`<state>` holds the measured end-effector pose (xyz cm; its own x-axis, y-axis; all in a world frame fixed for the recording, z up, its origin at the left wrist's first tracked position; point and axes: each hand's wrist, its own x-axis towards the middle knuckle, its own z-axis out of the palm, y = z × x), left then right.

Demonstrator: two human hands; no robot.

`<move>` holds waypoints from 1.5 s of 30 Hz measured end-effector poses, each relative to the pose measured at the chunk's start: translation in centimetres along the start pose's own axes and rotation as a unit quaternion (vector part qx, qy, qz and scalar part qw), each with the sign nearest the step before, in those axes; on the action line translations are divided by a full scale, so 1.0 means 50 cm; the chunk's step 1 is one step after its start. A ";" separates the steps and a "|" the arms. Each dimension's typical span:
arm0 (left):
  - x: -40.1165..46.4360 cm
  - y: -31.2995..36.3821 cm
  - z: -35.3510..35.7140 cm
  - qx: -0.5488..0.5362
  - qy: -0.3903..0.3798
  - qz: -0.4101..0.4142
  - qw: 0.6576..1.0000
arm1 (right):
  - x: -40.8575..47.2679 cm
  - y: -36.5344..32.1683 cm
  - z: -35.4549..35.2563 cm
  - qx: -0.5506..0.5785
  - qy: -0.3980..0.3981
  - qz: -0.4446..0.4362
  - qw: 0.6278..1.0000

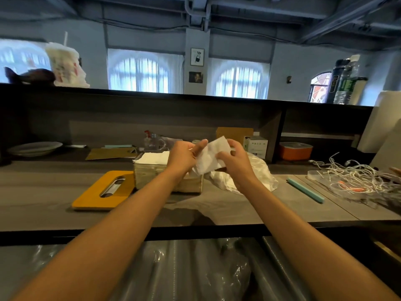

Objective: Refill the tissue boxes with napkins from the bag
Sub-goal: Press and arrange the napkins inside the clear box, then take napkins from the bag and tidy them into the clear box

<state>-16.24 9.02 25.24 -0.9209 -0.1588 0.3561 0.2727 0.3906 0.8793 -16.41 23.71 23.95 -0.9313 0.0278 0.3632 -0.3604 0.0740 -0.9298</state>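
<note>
Both hands hold a small stack of white napkins point(211, 158) in the air above the counter. My left hand point(184, 156) grips its left edge and my right hand point(233, 158) pinches its right side. Just below stands an open clear tissue box point(152, 177) with white napkins point(153, 157) on top; my left forearm hides its right part. Its yellow wooden lid point(91, 196) with an oval slot lies flat to the left. The crumpled clear plastic bag point(263, 170) lies on the counter behind and below my right hand.
A tangle of white cables point(355, 177) over a clear tray fills the right of the counter, beside a light-blue bar point(306, 190). At the back are plates point(35, 147), a glass jar point(153, 141), small boxes point(257, 146) and an orange container point(295, 151). Plastic sheeting point(184, 272) lies below the counter edge.
</note>
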 end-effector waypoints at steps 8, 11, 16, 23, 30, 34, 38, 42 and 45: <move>0.044 -0.021 -0.096 -0.015 -0.107 -0.084 0.991 | 0.081 -0.052 0.114 0.012 0.012 0.137 0.990; 0.063 -0.016 -0.101 -0.098 -0.088 -0.132 0.982 | 0.096 -0.074 0.149 0.004 -0.010 0.209 0.978; 0.103 -0.032 -0.095 0.018 -0.052 -0.109 0.993 | 0.146 -0.074 0.175 -0.116 -0.019 0.222 0.968; 0.132 -0.056 -0.100 0.027 -0.069 -0.185 0.980 | 0.176 -0.060 0.181 -0.391 -0.137 0.204 0.887; 0.152 -0.080 -0.112 0.035 -0.090 -0.234 0.967 | 0.186 -0.018 0.204 -0.591 -0.142 0.059 0.792; 0.161 -0.085 -0.117 0.022 -0.096 -0.241 0.966 | 0.183 -0.020 0.188 -0.590 -0.046 -0.076 0.802; 0.166 -0.077 -0.117 0.029 -0.093 -0.244 0.965 | 0.183 -0.037 0.197 -0.527 -0.171 -0.034 0.832; 0.167 -0.057 -0.099 -0.004 -0.069 -0.196 0.978 | 0.170 -0.015 0.192 -0.483 -0.204 0.042 0.851; 0.173 -0.052 -0.080 -0.027 -0.048 -0.189 0.981 | 0.164 -0.021 0.191 -0.428 -0.242 0.077 0.867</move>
<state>-23.83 3.01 27.30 -0.9804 -0.1953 -0.0267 -0.0801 0.2711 0.9592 -24.19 14.34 27.36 -0.9524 -0.3041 -0.0211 -0.2522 0.8249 -0.5059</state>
